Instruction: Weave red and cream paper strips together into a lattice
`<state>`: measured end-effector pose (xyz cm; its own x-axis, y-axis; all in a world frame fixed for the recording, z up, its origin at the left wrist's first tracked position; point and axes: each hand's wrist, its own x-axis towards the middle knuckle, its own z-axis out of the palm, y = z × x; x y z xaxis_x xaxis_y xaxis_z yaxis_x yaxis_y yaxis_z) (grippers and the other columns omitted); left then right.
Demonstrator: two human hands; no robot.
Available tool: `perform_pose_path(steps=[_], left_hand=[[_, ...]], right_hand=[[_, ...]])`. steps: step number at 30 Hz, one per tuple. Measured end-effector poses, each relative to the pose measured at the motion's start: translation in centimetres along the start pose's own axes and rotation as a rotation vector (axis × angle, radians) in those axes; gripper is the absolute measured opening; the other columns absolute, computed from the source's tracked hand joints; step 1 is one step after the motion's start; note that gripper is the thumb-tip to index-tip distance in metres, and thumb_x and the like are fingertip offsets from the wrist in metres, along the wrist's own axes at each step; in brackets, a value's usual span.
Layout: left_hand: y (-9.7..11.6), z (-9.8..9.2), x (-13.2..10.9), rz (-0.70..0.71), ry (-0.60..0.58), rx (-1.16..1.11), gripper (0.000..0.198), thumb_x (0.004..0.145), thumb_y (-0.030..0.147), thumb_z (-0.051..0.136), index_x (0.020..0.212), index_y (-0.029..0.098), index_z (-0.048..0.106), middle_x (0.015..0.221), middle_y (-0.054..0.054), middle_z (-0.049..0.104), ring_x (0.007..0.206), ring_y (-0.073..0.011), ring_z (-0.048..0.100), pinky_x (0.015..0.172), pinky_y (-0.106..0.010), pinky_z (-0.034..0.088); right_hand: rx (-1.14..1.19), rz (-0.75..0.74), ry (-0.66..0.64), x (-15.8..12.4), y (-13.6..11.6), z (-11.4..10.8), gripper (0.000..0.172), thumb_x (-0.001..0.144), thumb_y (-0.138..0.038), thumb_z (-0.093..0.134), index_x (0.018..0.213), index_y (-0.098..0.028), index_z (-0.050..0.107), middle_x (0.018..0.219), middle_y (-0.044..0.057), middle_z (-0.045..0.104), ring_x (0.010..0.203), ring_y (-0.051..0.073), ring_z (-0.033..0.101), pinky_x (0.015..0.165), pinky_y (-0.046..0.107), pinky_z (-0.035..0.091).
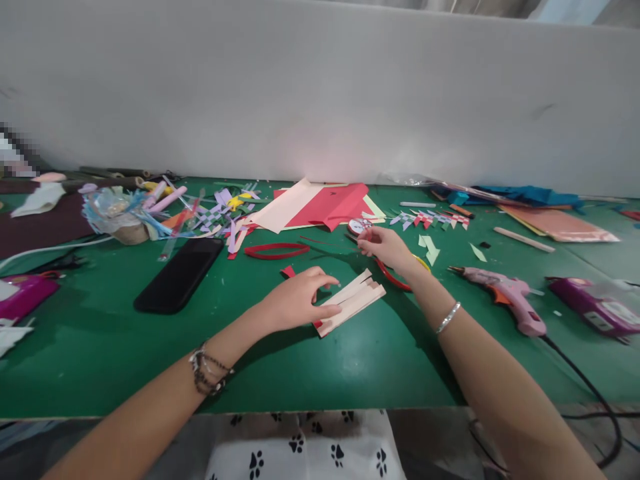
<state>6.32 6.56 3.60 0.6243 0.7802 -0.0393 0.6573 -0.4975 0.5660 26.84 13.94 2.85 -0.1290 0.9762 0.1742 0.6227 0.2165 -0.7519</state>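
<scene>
My left hand [300, 300] is open, fingers apart, with its thumb on a bundle of pale cream paper strips [357, 300] lying slantwise on the table. Red paper shows at the bundle's near end. Pinched together, the fingertips of my right hand [385, 247] meet the end of a thin red strip [323, 241] that stretches left. Beneath that hand lie red and yellow loop handles [393, 277], partly hidden by the wrist. Just behind it sits a round white-faced object [357, 227]. A flat red loop [277, 251] rests beyond my left hand.
A black phone [180, 277] lies to the left. Red and cream paper sheets [325, 207] are at the back, beside woven paper scraps [217, 217]. To the right are a pink glue gun [505, 293] with a cord and a purple device [597, 307]. A grey partition [320, 93] stands behind.
</scene>
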Motion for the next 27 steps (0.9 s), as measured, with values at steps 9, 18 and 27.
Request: perform_pose_path(steps=[9,18,27], left_hand=[[1.9,1.5,0.4,-0.076,-0.002,0.28,0.065,0.071,0.04,0.052,0.128,0.015,0.035,0.109,-0.01,0.05,0.079,-0.0221,0.058,0.062,-0.03,0.046],[-0.4,-0.4,-0.9,-0.053,0.159,-0.104,0.03,0.081,0.029,0.042,0.108,0.019,0.051,0.089,-0.002,0.053,0.058,-0.0093,0.049,0.057,-0.023,0.043],[-0.4,0.1,-2.4,-0.051,0.082,-0.116,0.026,0.081,0.029,0.043,0.102,0.019,0.056,0.082,0.0,0.053,0.06,-0.0106,0.05,0.059,-0.025,0.043]], right_hand=[[0.367,0.167,0.049,-2.0,0.2,-2.0,0.008,0.063,-0.023,0.057,0.063,-0.018,0.05,0.056,-0.004,0.051,0.053,0.008,0.051,0.058,0.024,0.045],[0.329,0.073,0.088,-3.0,1.0,-3.2,0.021,0.061,-0.029,0.061,0.078,-0.017,0.055,0.07,-0.001,0.059,0.066,0.012,0.057,0.067,0.029,0.047],[0.27,0.134,0.083,-5.1,0.7,-4.2,0.015,0.067,-0.029,0.057,0.073,-0.017,0.065,0.075,0.003,0.067,0.074,0.016,0.062,0.075,0.032,0.048]])
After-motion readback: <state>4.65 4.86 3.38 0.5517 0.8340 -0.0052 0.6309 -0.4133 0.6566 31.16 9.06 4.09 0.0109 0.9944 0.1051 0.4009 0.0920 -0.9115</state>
